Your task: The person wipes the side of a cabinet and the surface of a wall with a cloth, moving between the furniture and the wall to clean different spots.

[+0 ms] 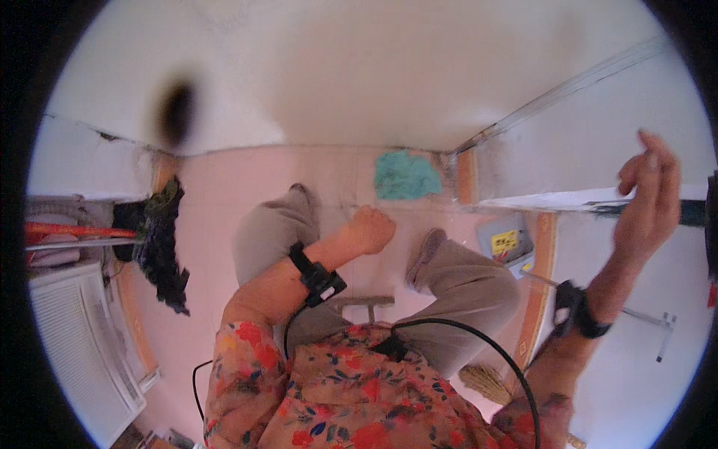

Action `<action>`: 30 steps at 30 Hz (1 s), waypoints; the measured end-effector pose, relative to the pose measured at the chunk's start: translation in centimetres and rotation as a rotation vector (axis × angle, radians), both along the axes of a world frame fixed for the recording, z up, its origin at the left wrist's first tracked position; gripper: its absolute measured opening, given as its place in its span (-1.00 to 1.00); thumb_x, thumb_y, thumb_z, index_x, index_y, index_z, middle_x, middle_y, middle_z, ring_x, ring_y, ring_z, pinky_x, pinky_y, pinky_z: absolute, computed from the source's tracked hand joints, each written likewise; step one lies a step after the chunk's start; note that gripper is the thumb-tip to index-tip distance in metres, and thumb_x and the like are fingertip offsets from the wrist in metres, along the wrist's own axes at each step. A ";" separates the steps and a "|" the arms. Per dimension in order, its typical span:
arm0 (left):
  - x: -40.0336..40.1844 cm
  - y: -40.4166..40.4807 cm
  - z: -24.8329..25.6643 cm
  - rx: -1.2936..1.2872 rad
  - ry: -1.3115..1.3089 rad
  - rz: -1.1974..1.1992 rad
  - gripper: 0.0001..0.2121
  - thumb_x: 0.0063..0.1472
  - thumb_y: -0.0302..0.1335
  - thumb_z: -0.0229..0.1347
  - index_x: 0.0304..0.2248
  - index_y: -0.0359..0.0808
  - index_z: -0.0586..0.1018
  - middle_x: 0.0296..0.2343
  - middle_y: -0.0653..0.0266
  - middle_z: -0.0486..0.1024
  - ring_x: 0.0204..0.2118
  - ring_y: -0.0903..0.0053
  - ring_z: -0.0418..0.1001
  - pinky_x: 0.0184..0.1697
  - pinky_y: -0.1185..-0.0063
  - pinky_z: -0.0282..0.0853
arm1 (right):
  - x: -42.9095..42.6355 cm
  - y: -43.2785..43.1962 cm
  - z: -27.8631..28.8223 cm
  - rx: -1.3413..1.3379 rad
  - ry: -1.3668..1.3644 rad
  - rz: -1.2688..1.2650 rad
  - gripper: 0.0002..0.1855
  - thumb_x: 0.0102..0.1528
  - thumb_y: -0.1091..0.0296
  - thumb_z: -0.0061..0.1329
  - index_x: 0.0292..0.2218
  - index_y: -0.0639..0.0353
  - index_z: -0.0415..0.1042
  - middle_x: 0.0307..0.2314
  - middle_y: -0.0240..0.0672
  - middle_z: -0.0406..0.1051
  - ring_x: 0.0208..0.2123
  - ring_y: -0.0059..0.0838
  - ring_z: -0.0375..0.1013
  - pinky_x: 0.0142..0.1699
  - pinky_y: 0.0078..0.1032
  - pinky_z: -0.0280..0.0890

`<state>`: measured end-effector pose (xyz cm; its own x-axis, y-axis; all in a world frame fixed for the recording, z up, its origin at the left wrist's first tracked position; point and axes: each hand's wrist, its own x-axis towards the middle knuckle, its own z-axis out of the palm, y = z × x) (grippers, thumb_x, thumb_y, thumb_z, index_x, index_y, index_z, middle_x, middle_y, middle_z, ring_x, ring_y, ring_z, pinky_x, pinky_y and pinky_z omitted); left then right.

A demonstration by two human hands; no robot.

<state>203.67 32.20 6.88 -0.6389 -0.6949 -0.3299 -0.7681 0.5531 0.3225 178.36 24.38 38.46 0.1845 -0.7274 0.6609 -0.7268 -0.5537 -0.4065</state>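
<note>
My left hand (pixel 370 230) is curled into a fist in front of my body, above the pink floor (pixel 213 196). Nothing sticks out of it, and its palm side is hidden. Out to the right, my right hand (pixel 650 196) is raised close to the pale right wall (pixel 561 123). Its fingers are loosely bent and nothing shows in them. Each wrist wears a strapped black device (pixel 322 283), and a black cable (pixel 488 342) loops across my floral shirt (pixel 348 387). A crumpled teal cloth (pixel 406 175) lies on the floor ahead, near the wall's foot.
A grey dustpan (pixel 507 241) with a yellow label stands at right, and a straw broom head (pixel 485 383) lies behind it. On the left are dark ragged cloth (pixel 162 247), a red pole (pixel 78 229) and a white louvred panel (pixel 78 353). A pale wall (pixel 364 73) closes the front.
</note>
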 end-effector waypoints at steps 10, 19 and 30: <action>-0.1 -4.9 -5.9 0.379 0.019 0.229 -0.71 0.10 -0.27 -0.04 -0.29 -0.30 0.48 -0.32 0.08 0.46 -0.20 0.18 0.42 -0.22 0.25 0.32 | -2.1 4.3 -19.5 0.740 0.573 0.241 -0.62 0.00 0.34 -0.09 -0.11 0.22 0.29 -0.44 -0.08 0.38 -0.39 -0.11 0.37 -0.28 -0.30 0.27; -6.8 -9.8 -26.6 0.199 0.326 1.003 -0.41 0.01 -0.33 0.07 0.02 -0.26 0.12 -0.03 -0.01 0.18 -0.13 0.01 0.34 -0.12 0.23 0.29 | -2.7 2.4 -18.9 1.089 0.512 0.076 -0.48 -0.09 0.40 0.00 -0.05 0.17 0.24 -0.28 -0.12 0.34 -0.23 -0.09 0.31 -0.14 -0.23 0.22; -10.6 -13.1 -26.9 0.145 0.007 0.848 -0.76 -0.11 -0.42 0.11 -0.38 -0.29 0.45 -0.34 0.15 0.43 -0.21 0.25 0.42 -0.27 0.33 0.36 | -5.1 1.7 -20.1 1.142 0.471 0.094 -0.44 -0.11 0.37 0.01 -0.04 0.16 0.21 -0.24 -0.18 0.33 -0.18 -0.13 0.29 -0.06 -0.28 0.20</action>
<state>193.11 19.09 -20.04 0.0751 -0.8897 -0.4504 -0.9008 -0.2542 0.3520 173.24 26.07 18.35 0.3152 -0.8140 -0.4880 -0.9095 -0.1122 -0.4003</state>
